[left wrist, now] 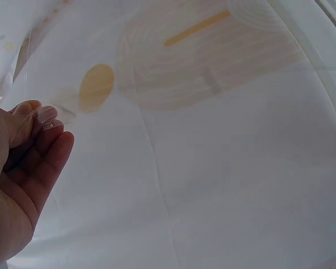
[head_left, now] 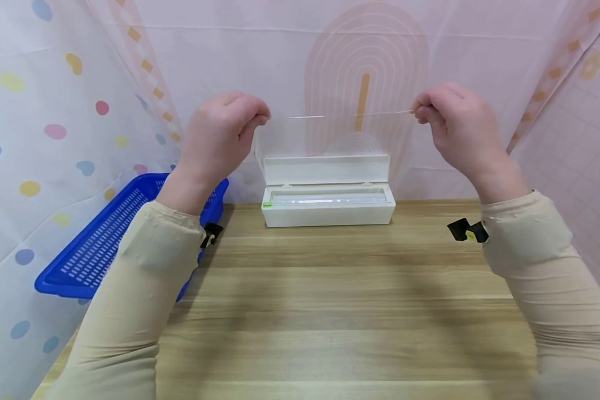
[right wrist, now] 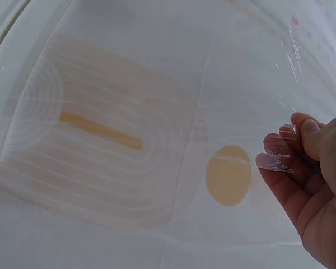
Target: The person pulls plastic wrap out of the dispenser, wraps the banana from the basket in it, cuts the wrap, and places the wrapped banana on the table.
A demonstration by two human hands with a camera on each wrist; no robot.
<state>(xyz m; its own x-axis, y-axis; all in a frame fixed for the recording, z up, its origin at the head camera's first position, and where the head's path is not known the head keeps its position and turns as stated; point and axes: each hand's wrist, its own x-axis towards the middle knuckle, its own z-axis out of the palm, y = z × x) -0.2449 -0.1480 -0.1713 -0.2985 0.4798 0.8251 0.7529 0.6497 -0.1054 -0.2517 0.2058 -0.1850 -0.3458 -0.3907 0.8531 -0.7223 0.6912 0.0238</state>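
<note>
Clear plastic wrap [head_left: 307,116] stretches between my raised hands, its top edge showing as a thin shiny line. My left hand [head_left: 223,125] pinches one corner between thumb and fingers. At the other corner, my right hand [head_left: 460,125] pinches the wrap. Creases run through the wrap [right wrist: 291,61] beside the right fingertips in the right wrist view. Below and between the hands stands a white wrap dispenser [head_left: 327,216], its lid [head_left: 326,170] raised. A shiny roll [head_left: 330,198] lies inside it. A small green piece [head_left: 267,204] sits at the dispenser's left end.
A blue perforated basket [head_left: 62,290] is at the left, partly behind my left forearm. The wooden table [head_left: 340,311] spreads out in front of the dispenser. A patterned cloth [head_left: 260,50] hangs behind the table and along the sides.
</note>
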